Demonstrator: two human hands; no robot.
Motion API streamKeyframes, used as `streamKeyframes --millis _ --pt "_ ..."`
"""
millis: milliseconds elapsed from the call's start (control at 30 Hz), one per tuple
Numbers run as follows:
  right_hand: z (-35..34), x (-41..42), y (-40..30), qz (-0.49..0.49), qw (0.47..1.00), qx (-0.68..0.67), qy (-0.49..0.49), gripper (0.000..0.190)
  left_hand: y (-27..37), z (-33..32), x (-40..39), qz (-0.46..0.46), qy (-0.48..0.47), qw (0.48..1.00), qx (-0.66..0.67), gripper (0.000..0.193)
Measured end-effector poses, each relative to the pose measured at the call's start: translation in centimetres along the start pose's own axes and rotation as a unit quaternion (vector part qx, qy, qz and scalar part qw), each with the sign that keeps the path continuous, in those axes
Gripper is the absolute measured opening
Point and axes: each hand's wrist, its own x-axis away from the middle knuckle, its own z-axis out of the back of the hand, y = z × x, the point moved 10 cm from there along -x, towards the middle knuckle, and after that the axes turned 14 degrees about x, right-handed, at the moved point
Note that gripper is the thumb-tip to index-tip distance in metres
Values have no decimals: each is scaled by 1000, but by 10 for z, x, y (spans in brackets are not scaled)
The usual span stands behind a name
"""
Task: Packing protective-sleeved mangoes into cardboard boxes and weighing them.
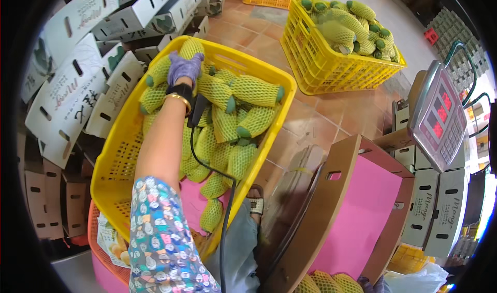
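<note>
My left hand [185,68], in a purple glove, is closed around a green mango in a yellow foam net [191,48] at the far end of a yellow plastic crate [290,87]. More net-sleeved mangoes [256,91] lie piled around it, stems and tips showing dark green. A black device [198,108] with a cable is at my wrist. At the bottom edge, part of my right hand [371,284], also gloved, shows beside netted mangoes [324,282] in a cardboard box with a pink liner [359,207]; its fingers are mostly cut off.
A second yellow crate [334,69] heaped with netted mangoes stands on the tiled floor. A digital scale display [438,116] rises at right. Stacked white mango cartons [77,99] line the left. Flattened cardboard [293,184] lies between crate and box. The black cable [229,211] crosses the near crate's rim.
</note>
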Motion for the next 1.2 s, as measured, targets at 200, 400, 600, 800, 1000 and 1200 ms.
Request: streamKeyframes --millis 200,400,600,800,1000,1200 --pt "49 29 -95 318 732 544 258 43 24 10 108 61 -266 873 404 53" --pt "-43 121 -256 491 871 19 -30 73 131 62 315 -103 -474 803 346 55" --pt "-63 132 -258 422 782 -353 -293 56 160 85 465 -168 -590 750 248 83" --pt "-75 142 -180 220 732 -393 -510 51 124 19 524 235 -664 530 471 37" --pt "-33 118 -169 400 908 58 -106 63 60 -27 557 361 -570 573 465 19" --pt "-10 65 -163 393 888 232 -58 64 92 -36 523 -90 -601 740 288 40"
